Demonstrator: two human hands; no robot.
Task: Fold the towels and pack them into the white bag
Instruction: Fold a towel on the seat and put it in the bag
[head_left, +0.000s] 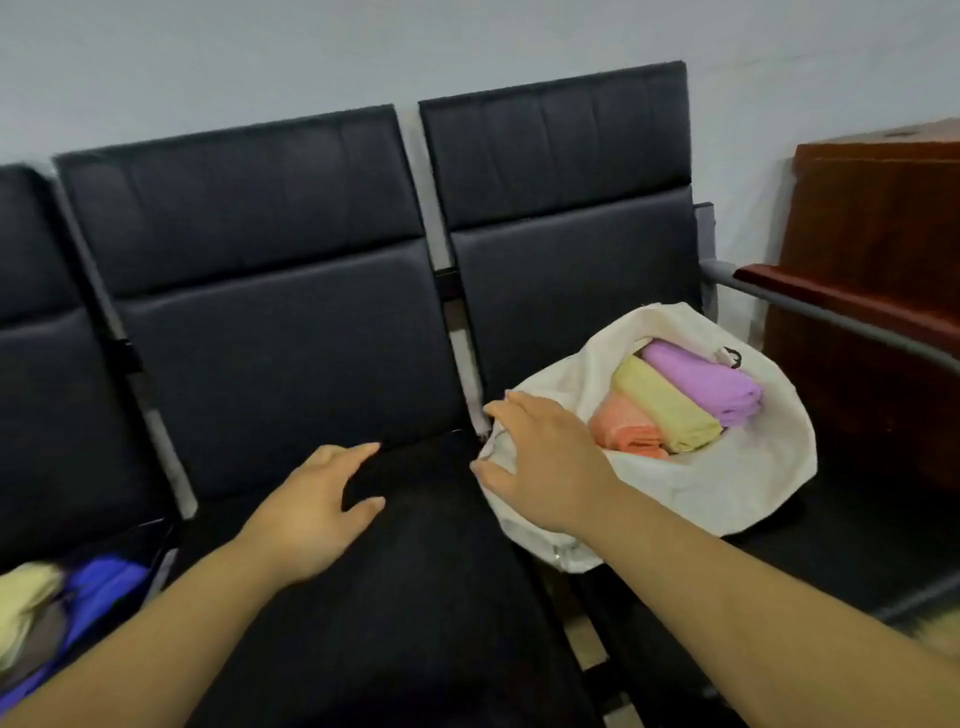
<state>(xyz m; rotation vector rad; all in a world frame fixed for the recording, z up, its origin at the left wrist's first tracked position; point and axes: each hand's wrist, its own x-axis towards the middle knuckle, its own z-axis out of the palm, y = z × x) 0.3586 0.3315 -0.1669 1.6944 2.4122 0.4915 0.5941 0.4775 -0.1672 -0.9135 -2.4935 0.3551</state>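
The white bag (727, 483) stands open on the right seat. Inside it lie three folded towels side by side: a purple towel (701, 382), a yellow towel (665, 408) and an orange towel (626, 428). My right hand (540, 462) rests with spread fingers on the bag's left rim. My left hand (311, 509) hovers with relaxed, spread fingers over a black cloth (415, 571) that lies on the middle seat. At the lower left, a blue towel (98, 587) and a pale yellow towel (26, 597) lie on the left seat.
A row of black padded seats (280, 332) runs along a pale wall. A grey armrest (810, 306) bounds the right seat. A red-brown wooden cabinet (878, 249) stands at the far right.
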